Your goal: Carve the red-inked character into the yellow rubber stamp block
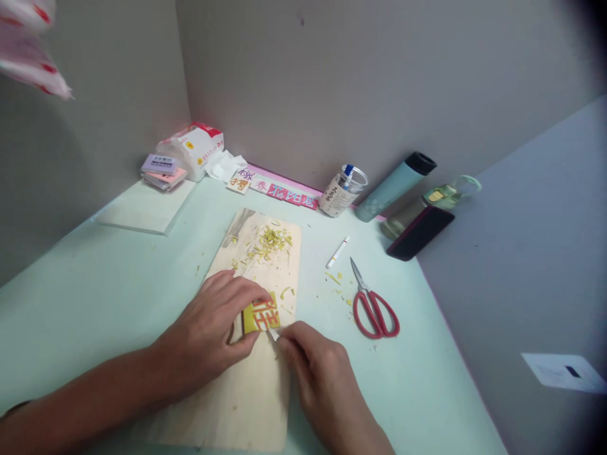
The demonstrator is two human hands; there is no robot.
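A small yellow-green block with a red carved character (262,314) lies on a pale wooden board (246,385). My left hand (213,332) lies over the block's left side, fingers curled and pressing it down. My right hand (315,373) is closed in a pinch on a thin white carving tool (272,333), its tip touching the block's lower right corner. Yellow-green shavings (268,241) are scattered over the far half of the board.
Red-handled scissors (374,306) and a white pen-like stick (337,252) lie right of the board. Along the wall stand a tissue pack (194,148), small stacked cards (162,170), carved character tiles (279,188), a jar (342,189), a teal bottle (393,186) and a dark phone (420,232).
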